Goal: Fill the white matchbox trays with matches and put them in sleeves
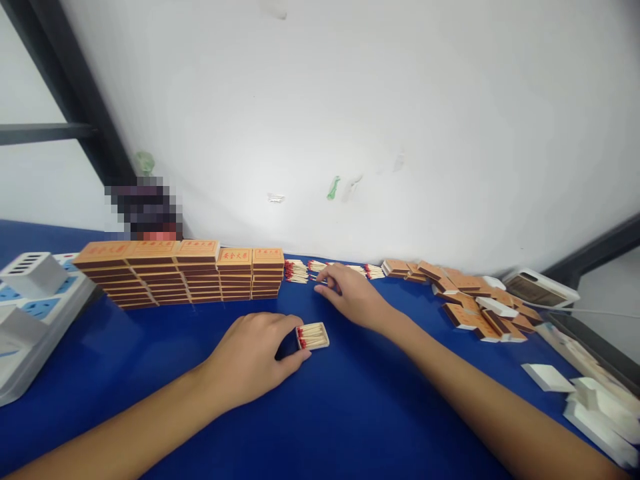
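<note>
My left hand [255, 353] holds a small white matchbox tray [323, 341] on the blue table, thumb and fingers around its left end. Red-tipped matches [313, 335] lie side by side inside the tray. Beyond it, my right hand [353, 293] reaches to a row of loose matches by the wall, fingers curled and the thumb close to the index fingertip. Whatever sits between those fingertips is too small to make out. One bunch of loose matches [296, 271] lies left of this hand, and another bunch [373, 271] to its right.
Stacked matchboxes [185, 273] form a wall at the left. A heap of matchbox sleeves [465, 297] lies at the right, near white empty trays [597, 407] and a white device with a cable [543, 288]. A power strip [45, 313] with plugs stands far left.
</note>
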A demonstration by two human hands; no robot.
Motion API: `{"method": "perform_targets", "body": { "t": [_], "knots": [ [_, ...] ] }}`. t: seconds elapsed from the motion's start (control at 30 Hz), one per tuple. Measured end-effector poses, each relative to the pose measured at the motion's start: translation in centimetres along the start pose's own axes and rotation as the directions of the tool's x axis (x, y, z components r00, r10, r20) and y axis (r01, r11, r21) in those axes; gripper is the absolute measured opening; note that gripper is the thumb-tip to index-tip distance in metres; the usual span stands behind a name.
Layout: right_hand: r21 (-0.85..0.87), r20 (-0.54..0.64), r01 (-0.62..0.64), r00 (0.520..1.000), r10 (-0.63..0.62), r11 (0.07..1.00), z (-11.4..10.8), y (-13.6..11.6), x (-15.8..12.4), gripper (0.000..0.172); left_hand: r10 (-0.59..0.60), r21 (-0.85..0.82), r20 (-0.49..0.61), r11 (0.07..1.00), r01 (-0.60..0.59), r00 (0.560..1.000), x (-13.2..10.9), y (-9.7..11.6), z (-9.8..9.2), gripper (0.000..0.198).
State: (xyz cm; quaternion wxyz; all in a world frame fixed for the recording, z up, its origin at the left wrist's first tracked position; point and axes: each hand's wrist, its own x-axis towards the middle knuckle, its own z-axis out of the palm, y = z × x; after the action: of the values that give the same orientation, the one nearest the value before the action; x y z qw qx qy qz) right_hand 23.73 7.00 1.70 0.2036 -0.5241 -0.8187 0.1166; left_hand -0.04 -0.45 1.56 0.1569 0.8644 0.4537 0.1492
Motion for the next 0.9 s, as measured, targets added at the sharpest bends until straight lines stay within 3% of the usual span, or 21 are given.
{"method": "perform_targets", "body": {
  "t": [0.1, 0.2, 0.3, 0.43, 0.57, 0.73, 0.9],
  "knots": [
    [-0.03, 0.013, -0.046, 0.999, 0.046, 0.998, 0.5, 1.0, 2.2, 0.007, 0.013, 0.014, -0.006, 1.0, -0.013, 1.0, 0.0, 0.0, 0.0, 0.026],
    [-0.038, 0.047, -0.061, 0.997, 0.063, 0.997, 0.5, 0.9, 2.6, 0.013, 0.01, 0.029, -0.006, 1.0, -0.01, 1.0, 0.1, 0.0, 0.1, 0.026],
    [-0.033, 0.08, -0.048, 0.996, 0.051, 0.998, -0.6, 0.1, 0.9, 0.014, 0.01, 0.037, -0.007, 0.999, -0.01, 1.0, 0.2, 0.0, 0.0, 0.026],
    [0.051, 0.142, 0.012, 0.99, -0.019, 0.999, -2.4, -1.7, -3.3, 0.012, 0.022, 0.061, -0.001, 0.998, -0.022, 1.0, 0.1, 0.0, -0.1, 0.026],
    [0.064, 0.209, 0.118, 0.969, -0.129, 0.991, -2.1, -3.8, -6.4, 0.011, 0.034, 0.055, 0.022, 0.998, -0.035, 0.999, 0.2, 0.2, -0.3, 0.023],
    [-0.156, 0.193, 0.219, 0.963, -0.188, 0.963, 0.2, -4.6, -7.0, 0.008, 0.039, 0.071, 0.031, 0.997, -0.041, 0.999, 0.1, 0.5, -0.2, 0.022],
    [-0.112, 0.135, 0.23, 0.967, -0.214, 0.967, 0.0, -4.1, -7.2, 0.009, 0.066, 0.091, 0.041, 0.993, -0.07, 0.997, 0.0, 0.5, -0.1, 0.024]
  ]
}}
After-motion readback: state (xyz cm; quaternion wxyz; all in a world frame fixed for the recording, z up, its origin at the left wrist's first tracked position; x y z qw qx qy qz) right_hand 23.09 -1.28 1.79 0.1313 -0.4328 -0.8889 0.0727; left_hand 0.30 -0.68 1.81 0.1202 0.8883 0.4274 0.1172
